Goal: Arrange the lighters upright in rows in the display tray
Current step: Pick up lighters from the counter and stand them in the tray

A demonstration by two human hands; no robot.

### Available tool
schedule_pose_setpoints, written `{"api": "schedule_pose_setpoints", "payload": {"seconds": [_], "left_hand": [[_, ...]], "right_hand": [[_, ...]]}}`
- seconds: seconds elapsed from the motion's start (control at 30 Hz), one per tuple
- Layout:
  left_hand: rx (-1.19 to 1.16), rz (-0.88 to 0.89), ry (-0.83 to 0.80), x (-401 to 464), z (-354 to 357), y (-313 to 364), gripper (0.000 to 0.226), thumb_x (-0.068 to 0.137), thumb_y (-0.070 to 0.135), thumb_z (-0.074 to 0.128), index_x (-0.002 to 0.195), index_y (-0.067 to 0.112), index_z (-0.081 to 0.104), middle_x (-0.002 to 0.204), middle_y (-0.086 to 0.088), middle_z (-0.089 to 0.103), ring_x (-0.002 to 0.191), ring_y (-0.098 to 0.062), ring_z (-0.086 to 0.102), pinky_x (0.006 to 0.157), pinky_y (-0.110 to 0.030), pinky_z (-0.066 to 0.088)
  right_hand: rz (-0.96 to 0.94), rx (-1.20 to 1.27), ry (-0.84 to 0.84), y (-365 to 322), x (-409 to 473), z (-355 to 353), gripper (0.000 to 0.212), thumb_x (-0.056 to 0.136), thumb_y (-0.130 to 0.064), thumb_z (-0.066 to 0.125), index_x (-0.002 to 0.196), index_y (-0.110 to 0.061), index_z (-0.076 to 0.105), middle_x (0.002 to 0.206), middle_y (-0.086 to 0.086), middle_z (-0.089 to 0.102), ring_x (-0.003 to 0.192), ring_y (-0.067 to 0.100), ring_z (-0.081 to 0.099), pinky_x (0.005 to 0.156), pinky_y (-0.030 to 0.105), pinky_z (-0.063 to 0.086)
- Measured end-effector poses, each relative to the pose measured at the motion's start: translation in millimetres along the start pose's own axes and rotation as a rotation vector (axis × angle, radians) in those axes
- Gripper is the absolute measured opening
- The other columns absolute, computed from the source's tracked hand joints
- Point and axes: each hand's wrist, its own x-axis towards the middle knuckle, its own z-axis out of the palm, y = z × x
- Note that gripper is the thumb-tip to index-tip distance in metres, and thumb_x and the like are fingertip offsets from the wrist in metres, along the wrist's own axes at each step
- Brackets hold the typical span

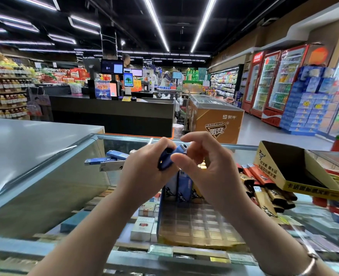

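Note:
My left hand [144, 166] grips a blue lighter [169, 157] above the glass counter. My right hand [206, 164] pinches the same lighter near its metal top, thumb and fingers curled around it. Below the hands lies the display tray [200, 224], a gold grid of square cells, with a few blue and white lighters [181, 186] standing upright in its far row. More loose lighters lie flat: blue and white ones [108, 161] to the left, red, gold and black ones [264, 188] to the right.
An open yellow and black lighter box [296, 170] rests on the counter at the right. A grey counter top [25, 140] rises at the left. Cigarette packs [144, 222] show under the glass. Beyond are a checkout desk and drink fridges.

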Motion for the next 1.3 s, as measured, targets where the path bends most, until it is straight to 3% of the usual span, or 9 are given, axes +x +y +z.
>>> {"api": "schedule_pose_setpoints", "payload": {"seconds": [0.17, 0.27, 0.43, 0.53, 0.6, 0.7, 0.8, 0.9, 1.3], "left_hand": [[0.18, 0.082, 0.096, 0, 2, 5, 0.017, 0.068, 0.015, 0.068, 0.083, 0.014, 0.061, 0.069, 0.006, 0.06, 0.06, -0.01, 0.048, 0.047, -0.03, 0.045], [0.16, 0.095, 0.071, 0, 3, 3, 0.02, 0.069, 0.025, 0.068, 0.085, 0.018, 0.058, 0.072, 0.009, 0.059, 0.063, -0.007, 0.047, 0.048, -0.031, 0.046], [-0.245, -0.136, -0.082, 5, -1, -7, 0.051, 0.059, 0.055, 0.075, 0.094, 0.024, 0.054, 0.084, 0.016, 0.055, 0.07, -0.004, 0.052, 0.061, -0.023, 0.046], [-0.394, -0.309, -0.26, 6, -6, -16, 0.059, 0.052, 0.058, 0.08, 0.101, 0.039, 0.054, 0.085, 0.018, 0.051, 0.064, 0.002, 0.049, 0.063, -0.016, 0.046], [-0.416, -0.418, -0.412, 7, -8, -22, 0.069, 0.053, 0.048, 0.084, 0.114, 0.042, 0.051, 0.097, 0.009, 0.051, 0.077, 0.0, 0.055, 0.077, -0.019, 0.05], [-0.466, -0.561, -0.553, 7, -7, -25, 0.083, 0.065, 0.016, 0.083, 0.135, 0.028, 0.039, 0.111, -0.005, 0.059, 0.1, -0.014, 0.062, 0.094, -0.03, 0.048], [-0.563, -0.618, -0.59, 6, -6, -27, 0.073, 0.071, -0.002, 0.075, 0.13, 0.025, 0.041, 0.099, -0.002, 0.07, 0.093, -0.011, 0.067, 0.084, -0.024, 0.052], [-0.635, -0.617, -0.612, 5, -6, -29, 0.06, 0.074, -0.006, 0.071, 0.116, 0.028, 0.046, 0.091, 0.007, 0.073, 0.088, -0.007, 0.068, 0.07, -0.014, 0.051], [-0.591, -0.653, -0.623, 6, -4, -33, 0.063, 0.074, 0.003, 0.074, 0.114, 0.038, 0.04, 0.089, 0.009, 0.072, 0.088, -0.008, 0.068, 0.069, -0.015, 0.052]], "right_hand": [[0.047, -0.044, -0.04, 1, 0, -1, 0.015, 0.082, -0.037, 0.062, 0.088, -0.023, 0.064, 0.055, -0.005, 0.05, 0.051, 0.007, 0.045, 0.05, 0.019, 0.038], [0.096, -0.028, -0.053, 3, 1, -2, 0.005, 0.084, -0.024, 0.065, 0.084, -0.019, 0.063, 0.053, -0.007, 0.047, 0.048, 0.006, 0.043, 0.047, 0.019, 0.035], [0.15, 0.165, 0.029, 6, 10, -20, 0.02, 0.085, 0.004, 0.057, 0.078, -0.015, 0.058, 0.059, 0.012, 0.049, 0.048, 0.016, 0.039, 0.042, 0.031, 0.033], [0.204, 0.288, 0.061, 11, 18, -38, 0.02, 0.081, 0.002, 0.055, 0.079, -0.017, 0.06, 0.06, 0.01, 0.051, 0.052, 0.019, 0.04, 0.046, 0.029, 0.035], [0.257, 0.337, 0.01, 13, 21, -46, 0.017, 0.075, -0.005, 0.056, 0.082, -0.018, 0.063, 0.06, -0.002, 0.053, 0.054, 0.014, 0.044, 0.049, 0.025, 0.039], [0.228, 0.234, -0.189, 14, 20, -49, 0.022, 0.076, -0.003, 0.062, 0.09, -0.02, 0.063, 0.067, -0.002, 0.055, 0.059, 0.014, 0.048, 0.054, 0.024, 0.041], [0.185, 0.09, -0.374, 11, 15, -41, 0.025, 0.082, 0.003, 0.063, 0.089, -0.021, 0.062, 0.068, -0.001, 0.055, 0.059, 0.01, 0.048, 0.054, 0.022, 0.042], [0.157, -0.05, -0.463, 10, 12, -34, 0.021, 0.082, 0.0, 0.064, 0.088, -0.02, 0.065, 0.069, 0.009, 0.058, 0.057, 0.015, 0.047, 0.054, 0.028, 0.041], [0.037, -0.311, -0.53, 6, 10, -29, 0.019, 0.082, -0.005, 0.066, 0.095, -0.019, 0.067, 0.071, -0.001, 0.059, 0.067, 0.012, 0.05, 0.061, 0.019, 0.04]]}}
